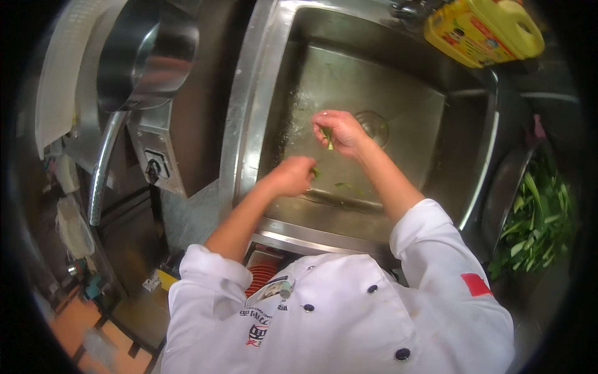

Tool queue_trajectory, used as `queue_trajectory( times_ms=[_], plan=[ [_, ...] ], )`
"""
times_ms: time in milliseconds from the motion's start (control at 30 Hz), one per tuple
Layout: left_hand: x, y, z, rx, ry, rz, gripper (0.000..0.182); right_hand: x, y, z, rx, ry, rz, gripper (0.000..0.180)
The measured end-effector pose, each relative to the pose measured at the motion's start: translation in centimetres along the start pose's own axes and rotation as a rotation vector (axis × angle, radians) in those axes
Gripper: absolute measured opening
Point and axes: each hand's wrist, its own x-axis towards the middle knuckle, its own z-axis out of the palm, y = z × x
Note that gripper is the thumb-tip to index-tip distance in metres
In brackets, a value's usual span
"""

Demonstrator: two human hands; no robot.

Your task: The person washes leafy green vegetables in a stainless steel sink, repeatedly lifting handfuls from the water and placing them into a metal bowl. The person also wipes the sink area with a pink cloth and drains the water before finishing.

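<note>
Both hands are over a stainless steel sink [434, 140] with a round drain [371, 127] in its floor. My left hand [290, 177] is near the front left of the basin, its fingers closed on a small green piece [316, 172] that is mostly hidden. Higher and to the right, my right hand [340, 132] pinches a short green leaf or stem piece [329, 139] between its fingers. A few loose green scraps [345, 185] lie on the sink floor below the hands. The sink floor looks wet at the left.
Leafy greens [537, 219] are heaped to the right of the sink, beside a dark, round-rimmed vessel [504, 201]. A yellow plastic jug [483, 35] stands at the back right. On the left, a metal pan [149, 56] with a long handle rests near a steel box with a knob [156, 166].
</note>
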Motion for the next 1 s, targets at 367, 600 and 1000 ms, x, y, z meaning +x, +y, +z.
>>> queue_trajectory(
  times_ms=[367, 600, 1000],
  plan=[
    [0.9, 4.6, 0.6, -0.201, 0.061, 0.039, 0.022, -5.8, 3.8, -4.1, 0.178, -0.069, 0.168, 0.033],
    [1.2, 7.4, 1.1, -0.02, 0.204, 0.03, 0.017, -7.8, 3.7, -2.6, 0.34, -0.059, 0.112, 0.022],
    [6.7, 2.1, 6.3, 0.049, 0.298, -0.074, 0.018, -12.6, 5.1, -13.4, -0.468, 0.701, 0.103, 0.018]
  ],
)
